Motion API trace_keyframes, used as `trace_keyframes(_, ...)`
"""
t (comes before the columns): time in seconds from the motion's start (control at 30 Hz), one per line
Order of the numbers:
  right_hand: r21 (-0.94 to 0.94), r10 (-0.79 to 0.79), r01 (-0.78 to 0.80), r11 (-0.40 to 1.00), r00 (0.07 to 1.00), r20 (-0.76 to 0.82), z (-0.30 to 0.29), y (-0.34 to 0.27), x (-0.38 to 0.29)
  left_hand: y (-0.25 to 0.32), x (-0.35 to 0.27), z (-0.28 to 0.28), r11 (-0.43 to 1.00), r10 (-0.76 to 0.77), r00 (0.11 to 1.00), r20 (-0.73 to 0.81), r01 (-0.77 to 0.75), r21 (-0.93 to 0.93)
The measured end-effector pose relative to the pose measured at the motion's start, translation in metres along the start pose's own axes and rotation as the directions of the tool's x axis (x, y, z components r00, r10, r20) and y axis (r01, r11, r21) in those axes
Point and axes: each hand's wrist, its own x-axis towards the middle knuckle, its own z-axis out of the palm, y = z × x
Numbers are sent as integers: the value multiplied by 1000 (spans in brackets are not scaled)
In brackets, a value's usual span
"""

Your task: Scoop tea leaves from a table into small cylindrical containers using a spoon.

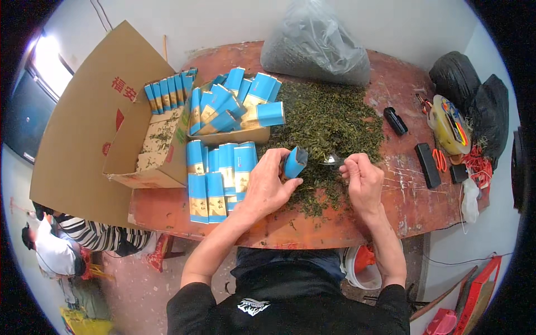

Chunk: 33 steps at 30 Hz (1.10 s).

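Observation:
My left hand (272, 178) grips a blue paper pouch (295, 162) whose mouth is open and faces up. In my right hand (363, 180) is a metal spoon (332, 159), its bowl over a wide heap of dried tea leaves (331, 115). Blue and gold tea packets (217, 192) lie in a cluster just left of my left hand. More packets (226, 102) are piled loosely in a low cardboard tray (240, 137) behind them. Whether the spoon bears leaves is hard to tell.
A cardboard box (144, 178) at left holds a row of upright packets (167, 94). A large clear plastic bag (316, 46) stands behind the heap. Toward the right are a black case (427, 165), orange-handled scissors (439, 160), a yellow container (450, 125) and black bags (488, 113).

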Motion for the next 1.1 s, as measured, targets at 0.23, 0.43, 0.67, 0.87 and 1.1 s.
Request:
trace_keyframes(0.23, -6, -28, 28, 1000, 1000, 9, -10, -13, 11, 0, -1, 0, 1000, -9, 1000, -14, 8, -7)
trace_keyframes(0.43, -29, -87, 88, 996, 996, 16, -18, -33, 21, 0, 0, 1, 999, -28, 999, -15, 28, -22)
trace_keyframes(0.67, -91, -163, 170, 981, 984, 78, -23, -47, 29, 3, 0, 3, 1000, 1, 1000, -14, -1, -8)
trace_keyframes(0.87, -149, -247, 265, 953, 961, 127, -22, -54, 31, 2, 0, 5, 1000, 12, 1000, -8, -12, 5)
trace_keyframes(1.1, -260, -439, 483, 836, 873, 211, -21, -64, 37, 1, 0, 9, 999, 22, 1000, -7, -22, 31)
